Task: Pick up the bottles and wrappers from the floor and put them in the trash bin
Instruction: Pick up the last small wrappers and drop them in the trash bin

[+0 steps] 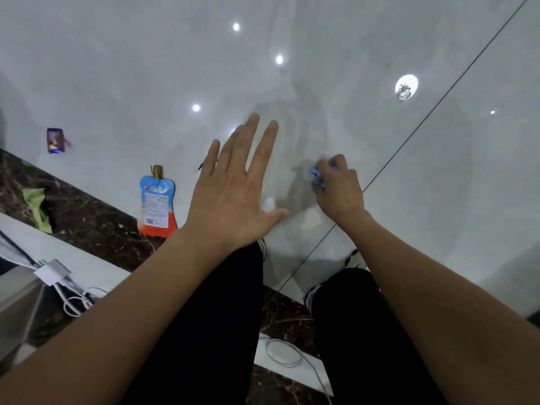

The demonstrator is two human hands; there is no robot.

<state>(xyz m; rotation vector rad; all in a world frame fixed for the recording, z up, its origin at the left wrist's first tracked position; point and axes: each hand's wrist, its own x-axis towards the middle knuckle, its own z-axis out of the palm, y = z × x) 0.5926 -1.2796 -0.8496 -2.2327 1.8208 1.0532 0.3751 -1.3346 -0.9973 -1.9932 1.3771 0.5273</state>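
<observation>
Now: pickup stage, early to judge by the litter left lying; bin not in view.
Right hand (340, 188): fingers curled round a crumpled blue wrapper (317, 178), low over the floor (146, 68); contact with the tile not clear.
Left hand (233, 194): spread wide, fingers apart, holding nothing.
Pouch (157, 203): lying flat just left of the left hand, lower end at the edge of the dark strip (87, 217).
Other litter: purple wrapper (55, 140) well left and ahead; green wrapper (38, 209) far left on the strip; foil (404, 90) well ahead-right of the right hand.
Next: probably lifting the blue wrapper clear, then reaching left for the pouch; a fingertip under its edge likely needed.
Room: open tile ahead and right of both hands; cables (73, 296) and a raised edge near-left, behind the left wrist.
</observation>
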